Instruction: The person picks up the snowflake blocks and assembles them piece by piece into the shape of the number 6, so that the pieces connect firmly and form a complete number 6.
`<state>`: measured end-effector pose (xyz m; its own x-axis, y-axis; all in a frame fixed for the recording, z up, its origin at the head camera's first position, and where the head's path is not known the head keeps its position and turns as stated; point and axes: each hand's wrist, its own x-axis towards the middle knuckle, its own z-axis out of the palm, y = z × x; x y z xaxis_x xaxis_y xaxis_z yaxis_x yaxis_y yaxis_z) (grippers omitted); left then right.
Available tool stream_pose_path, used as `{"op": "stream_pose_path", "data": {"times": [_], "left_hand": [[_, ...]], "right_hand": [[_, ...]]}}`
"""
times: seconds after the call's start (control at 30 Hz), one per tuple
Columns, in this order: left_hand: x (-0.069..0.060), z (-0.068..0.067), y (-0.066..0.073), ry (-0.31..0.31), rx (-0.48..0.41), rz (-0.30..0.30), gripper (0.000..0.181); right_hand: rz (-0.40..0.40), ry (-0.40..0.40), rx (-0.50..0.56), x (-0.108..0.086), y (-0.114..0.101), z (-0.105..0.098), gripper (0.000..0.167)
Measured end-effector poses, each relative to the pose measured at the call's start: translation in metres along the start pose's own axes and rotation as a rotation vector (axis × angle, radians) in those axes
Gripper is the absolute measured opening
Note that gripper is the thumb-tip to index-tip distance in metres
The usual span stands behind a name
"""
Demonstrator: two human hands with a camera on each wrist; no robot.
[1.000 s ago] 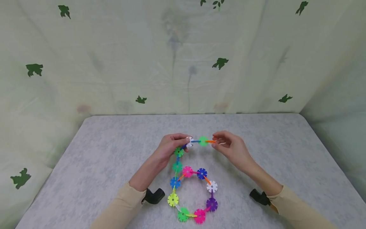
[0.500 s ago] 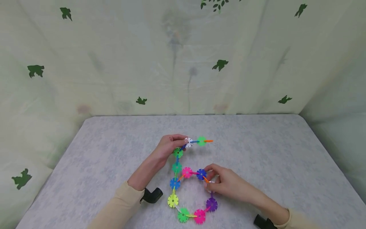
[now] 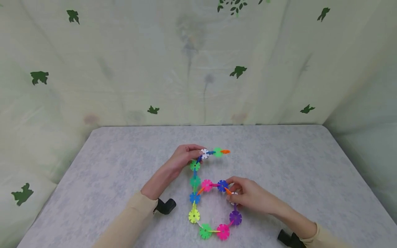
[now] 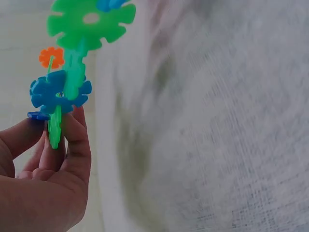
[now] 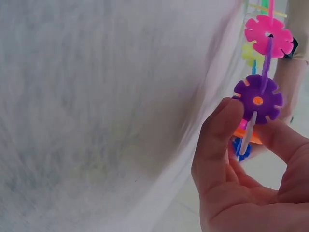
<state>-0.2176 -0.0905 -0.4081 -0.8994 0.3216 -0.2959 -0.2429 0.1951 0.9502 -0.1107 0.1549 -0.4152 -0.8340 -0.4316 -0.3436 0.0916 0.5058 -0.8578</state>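
Notched plastic snowflake discs, slotted edge to edge, form a closed loop with a tail rising from its left side, like a figure 6. My left hand [image 3: 181, 158] pinches the tail at its upper bend, by a white disc [image 3: 204, 153] and a dark blue disc [image 4: 38, 115]. Beyond it, a green disc [image 3: 218, 152] and an orange disc [image 3: 225, 151] end the tail. My right hand [image 3: 252, 195] pinches another white disc [image 5: 248, 135] on the loop's right side, between an orange disc [image 3: 228, 190] and a purple disc [image 3: 235, 218]. Fingers partly hide that white disc.
The chain is over a grey mottled table [image 3: 133, 144]. Behind it hangs a pale curtain [image 3: 124, 69] with green bird shapes. Black wrist cameras [image 3: 165, 206] sit at both sleeves.
My right hand has left the orange disc at the tail's end and come down to grip the loop's white disc. The loop has shifted slightly right. My left hand stays at the bend.
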Motion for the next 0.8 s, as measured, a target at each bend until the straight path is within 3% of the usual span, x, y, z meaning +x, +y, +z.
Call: {"op": "stream_pose_path", "data": {"times": [0.23,0.47,0.67,0.8], "left_hand": [[0.025,-0.008,-0.009,0.022,0.043,0.02,0.024],[0.04,-0.011,-0.015,0.006,0.06,0.026,0.022],[0.042,-0.009,-0.013,0.051,0.174,0.067,0.021],[0.042,-0.007,-0.014,0.064,0.199,0.096,0.02]], "right_hand": [[-0.049,-0.088,0.085,0.017,0.004,-0.016,0.04],[-0.045,-0.115,0.1,0.029,0.008,-0.024,0.04],[-0.003,-0.05,0.021,0.028,0.006,-0.021,0.033],[0.021,0.002,-0.029,0.025,0.004,-0.018,0.029]]}}
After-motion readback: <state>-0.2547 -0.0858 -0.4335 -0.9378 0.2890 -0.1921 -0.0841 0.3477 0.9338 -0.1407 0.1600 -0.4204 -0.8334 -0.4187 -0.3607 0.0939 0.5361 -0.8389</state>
